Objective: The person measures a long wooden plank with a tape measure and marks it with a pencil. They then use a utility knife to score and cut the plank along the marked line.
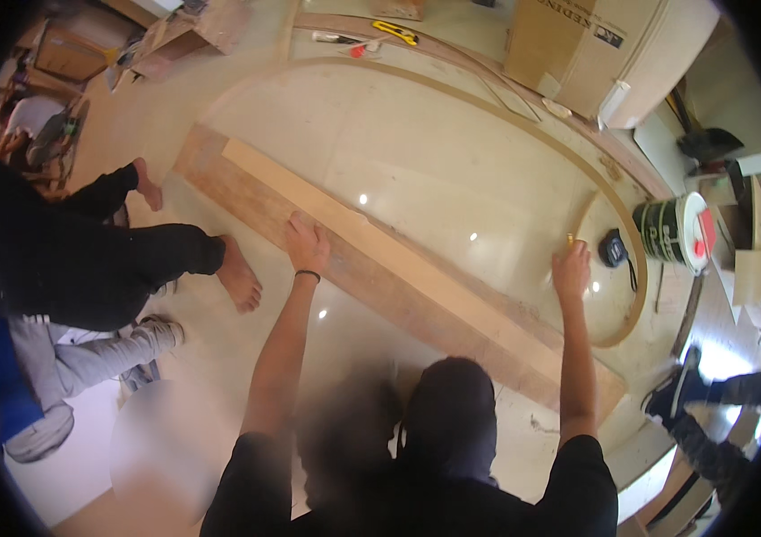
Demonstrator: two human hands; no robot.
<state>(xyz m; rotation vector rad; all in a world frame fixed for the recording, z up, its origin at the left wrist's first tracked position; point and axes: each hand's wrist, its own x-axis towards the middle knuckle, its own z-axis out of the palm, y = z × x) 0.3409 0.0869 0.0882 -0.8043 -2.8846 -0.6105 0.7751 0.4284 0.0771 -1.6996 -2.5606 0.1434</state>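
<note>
A long brown wooden board (380, 292) lies slantwise on the tiled floor, with a narrower pale wooden strip (416, 266) on top of it. My left hand (309, 246) rests on the board beside the strip, its fingers stretched out. To the right, past the strip's far edge, my right hand (571, 271) is closed round a small yellow-tipped thing; most of it is hidden in the fingers. A black tape measure (613, 249) lies just right of that hand. Around this area bends a large curved wooden strip (636, 304).
Along the back lie a yellow utility knife (395, 33) and a brush (335, 38), near a cardboard box (568, 54). A paint bucket (662, 234) stands at right. Another person's bare foot (239, 277) is left of the board; a person's dark shoe (667, 396) shows lower right.
</note>
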